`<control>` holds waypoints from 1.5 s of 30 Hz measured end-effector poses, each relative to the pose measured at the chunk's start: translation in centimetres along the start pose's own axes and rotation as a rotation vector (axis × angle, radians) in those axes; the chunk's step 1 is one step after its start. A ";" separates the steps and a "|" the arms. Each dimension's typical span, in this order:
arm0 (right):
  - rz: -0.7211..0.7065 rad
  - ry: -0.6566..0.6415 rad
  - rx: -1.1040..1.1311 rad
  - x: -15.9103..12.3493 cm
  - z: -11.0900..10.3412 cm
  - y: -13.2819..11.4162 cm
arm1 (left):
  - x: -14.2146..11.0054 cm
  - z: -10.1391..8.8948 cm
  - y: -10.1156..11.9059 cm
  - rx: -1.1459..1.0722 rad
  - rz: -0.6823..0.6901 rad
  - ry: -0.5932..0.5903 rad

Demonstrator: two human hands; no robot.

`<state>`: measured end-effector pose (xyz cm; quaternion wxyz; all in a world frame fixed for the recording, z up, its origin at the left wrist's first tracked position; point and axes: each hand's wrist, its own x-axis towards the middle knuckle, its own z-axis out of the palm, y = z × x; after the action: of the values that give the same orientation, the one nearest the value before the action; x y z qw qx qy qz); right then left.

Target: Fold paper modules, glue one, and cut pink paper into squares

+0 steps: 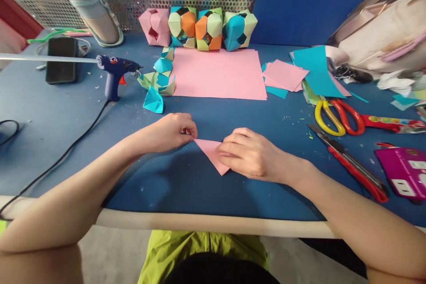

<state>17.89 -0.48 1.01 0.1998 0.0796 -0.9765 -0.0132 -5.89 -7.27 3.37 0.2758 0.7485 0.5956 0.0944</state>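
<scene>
A pink piece of paper (213, 153), folded into a triangle, lies on the blue tabletop before me. With the fingertips closed, my left hand (175, 133) pinches its upper left corner. My right hand (251, 153) rests over the right part of the paper, fingers stretched out and pressing it down, so that corner is hidden. Beyond my hands a stack of large pink sheets (216, 73) lies flat. Left of the stack are several small folded paper units, among them a blue one (153, 100).
Several paper ball shapes (209, 30) stand along the back. At left are a glue gun (115, 71) with its cord, a phone (62, 60) and a bottle (89, 6). Scissors (339, 117), a box cutter (353, 164), a purple case (404, 171) and loose paper squares (286, 74) lie at right.
</scene>
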 end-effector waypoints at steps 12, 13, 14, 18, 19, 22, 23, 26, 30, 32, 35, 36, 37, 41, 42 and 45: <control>0.009 -0.049 -0.032 0.0 -0.1 0.2 | 0.1 0.1 -0.3 0.010 0.007 -0.003; 0.009 -0.051 -0.032 -0.1 -0.1 0.2 | 0.1 0.1 -0.3 0.009 0.006 -0.002; 0.009 -0.054 -0.031 -0.1 -0.1 0.3 | 0.1 0.1 -0.2 0.007 0.005 -0.001; 0.009 -0.053 -0.034 0.0 -0.2 0.3 | 0.1 0.1 -0.2 0.001 0.009 0.000; 0.008 -0.050 -0.038 0.0 -0.2 0.2 | 0.1 0.1 -0.2 0.000 0.010 -0.002; 0.003 -0.034 -0.045 0.0 -0.1 0.1 | 0.1 0.1 -0.2 0.000 0.009 -0.004; 0.001 -0.029 -0.047 0.0 -0.1 0.1 | 0.1 0.1 -0.2 0.002 0.009 -0.003; -0.005 -0.031 -0.055 0.0 0.0 0.1 | 0.1 0.1 -0.2 0.012 0.010 0.001; -0.010 -0.033 -0.070 -0.1 0.1 0.1 | 0.1 0.1 -0.3 0.009 0.016 0.003; -0.009 -0.032 -0.065 -0.1 0.1 0.1 | 0.1 0.1 -0.4 0.005 0.019 0.005; -0.004 -0.050 -0.048 -0.1 0.1 0.1 | 0.1 0.1 -0.4 0.001 0.029 0.009; -0.002 -0.061 -0.040 -0.1 0.1 0.1 | 0.1 0.1 -0.3 0.004 0.031 0.007; 0.000 -0.071 -0.033 -0.1 0.0 0.1 | 0.1 0.1 -0.3 0.008 0.031 0.002; 0.003 -0.077 -0.006 -0.1 0.0 0.1 | 0.1 -0.1 -0.1 0.029 0.020 -0.016; 0.005 -0.076 -0.002 -0.1 0.0 0.1 | 0.1 -0.1 0.0 0.032 0.019 -0.017; 0.012 -0.082 -0.001 -0.1 -0.1 0.0 | 0.1 0.0 -0.1 0.040 0.018 -0.013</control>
<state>17.98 -0.43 1.04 0.1597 0.0730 -0.9843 -0.0158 -5.95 -7.14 3.35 0.2638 0.7598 0.5888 0.0801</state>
